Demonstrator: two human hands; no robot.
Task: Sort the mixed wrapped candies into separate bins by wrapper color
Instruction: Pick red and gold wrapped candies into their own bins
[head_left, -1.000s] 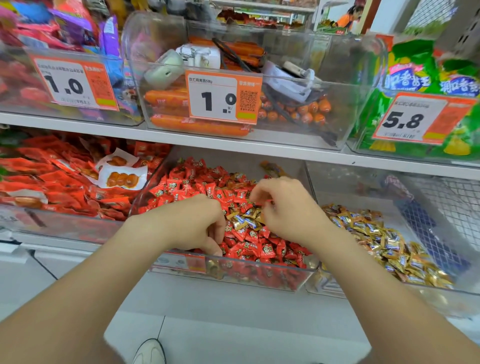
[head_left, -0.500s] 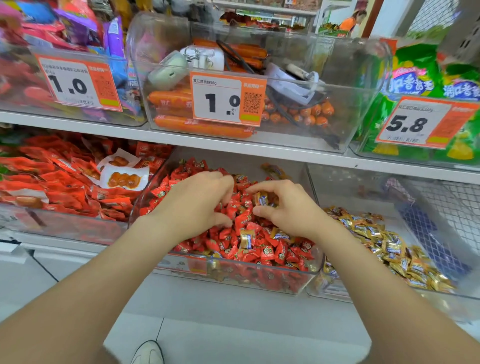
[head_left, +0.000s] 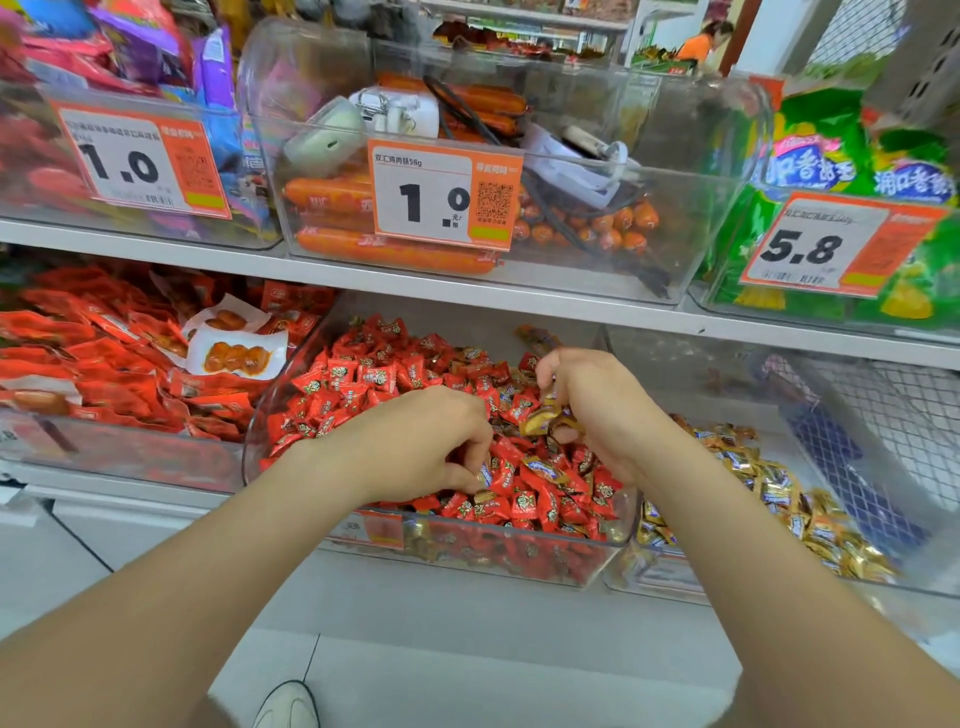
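A clear bin (head_left: 519, 564) on the lower shelf holds a heap of red-wrapped candies (head_left: 363, 376) with a few gold-wrapped ones mixed in. My left hand (head_left: 415, 441) is down in the heap, its fingertips pinching a gold candy (head_left: 485, 475) near the front. Over the right side of the heap, my right hand (head_left: 597, 405) holds gold-wrapped candies (head_left: 543, 421) in its curled fingers. The clear bin (head_left: 883, 519) to the right holds only gold-wrapped candies (head_left: 810, 525).
Left of the candy bin lies a bin of red snack packets (head_left: 104, 374). The shelf above carries bins of sausages (head_left: 395, 252), green bags (head_left: 857, 171) and price tags (head_left: 447, 195). A wire mesh (head_left: 914, 410) stands at far right. A shoe (head_left: 288, 706) shows on the floor.
My left hand has moved toward the front of the heap and pinched a gold candy. My right hand has lifted slightly with gold candies in its fingers.
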